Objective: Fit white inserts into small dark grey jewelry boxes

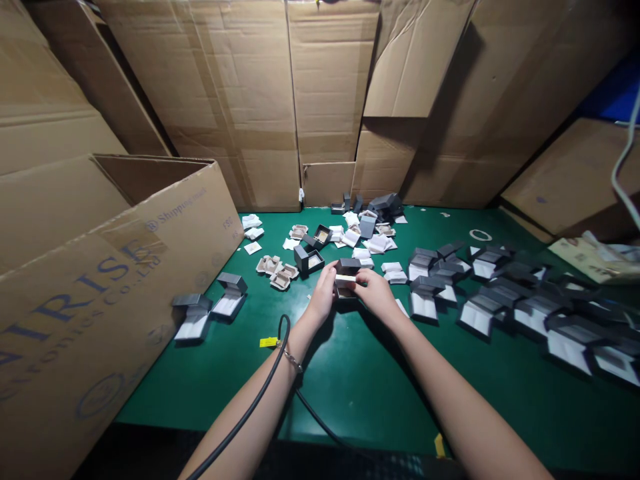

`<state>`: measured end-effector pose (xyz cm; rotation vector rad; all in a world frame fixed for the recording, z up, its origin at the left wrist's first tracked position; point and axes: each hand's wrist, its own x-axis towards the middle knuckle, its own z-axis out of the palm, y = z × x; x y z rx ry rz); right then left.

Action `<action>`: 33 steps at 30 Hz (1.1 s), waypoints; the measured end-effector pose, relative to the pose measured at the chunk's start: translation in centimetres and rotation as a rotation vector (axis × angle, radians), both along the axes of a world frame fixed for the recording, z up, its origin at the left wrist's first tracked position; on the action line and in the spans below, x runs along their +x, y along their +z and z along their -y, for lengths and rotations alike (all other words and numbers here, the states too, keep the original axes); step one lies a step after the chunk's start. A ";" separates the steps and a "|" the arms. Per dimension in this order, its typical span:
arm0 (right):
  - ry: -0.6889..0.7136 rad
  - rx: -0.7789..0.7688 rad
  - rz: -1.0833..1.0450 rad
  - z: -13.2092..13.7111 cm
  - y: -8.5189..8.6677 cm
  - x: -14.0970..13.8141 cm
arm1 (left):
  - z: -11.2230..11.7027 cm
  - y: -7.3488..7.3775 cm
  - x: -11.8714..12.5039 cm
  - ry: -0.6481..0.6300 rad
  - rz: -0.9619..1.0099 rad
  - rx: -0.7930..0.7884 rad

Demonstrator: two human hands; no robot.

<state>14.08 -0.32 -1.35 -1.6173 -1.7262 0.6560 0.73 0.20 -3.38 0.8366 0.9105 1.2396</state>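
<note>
At the middle of the green table, my left hand (323, 293) is closed round the left side of a small black hinged box (347, 265) whose lid stands up. From the right, my right hand (376, 295) pinches a pale insert (345, 279) at the box's opening. Whether the insert touches the inside of the box I cannot tell. Just beyond my left hand is another open black box (314, 261), beside beige moulded inserts (283, 277). White folded pads (394, 273) lie near my right hand.
Many open black boxes with white linings (475, 316) cover the right side. Two more open boxes (231, 298) stand near a large carton (125, 267) at left. A black cable (255, 405) runs from my left wrist. Cardboard walls (240, 100) close off the back.
</note>
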 end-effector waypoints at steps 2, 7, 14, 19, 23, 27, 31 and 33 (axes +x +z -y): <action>0.001 -0.045 0.006 0.0 -0.1 0.1 | 0.2 0.3 0.0 -0.033 -0.027 0.003; 0.007 -0.111 -0.013 -0.1 -0.4 0.3 | 0.3 0.5 0.0 -0.108 -0.085 0.016; 0.068 -0.143 -0.048 -0.1 0.1 0.4 | 0.3 0.2 -0.1 -0.068 -0.101 0.065; 0.076 -0.118 -0.004 0.1 0.3 0.1 | 0.2 -0.2 0.0 -0.099 -0.112 0.060; 0.062 -0.050 0.042 0.2 0.1 -0.1 | 0.1 -0.6 0.1 -0.105 -0.117 0.075; 0.067 0.021 0.079 0.3 0.0 -0.2 | 0.1 -0.5 0.2 -0.101 -0.131 0.095; 0.052 0.058 0.108 0.4 0.0 -0.4 | 0.0 -0.5 0.2 -0.110 -0.126 0.091; 0.046 0.067 0.107 0.4 0.0 -0.5 | 0.0 -0.5 0.2 -0.108 -0.129 0.093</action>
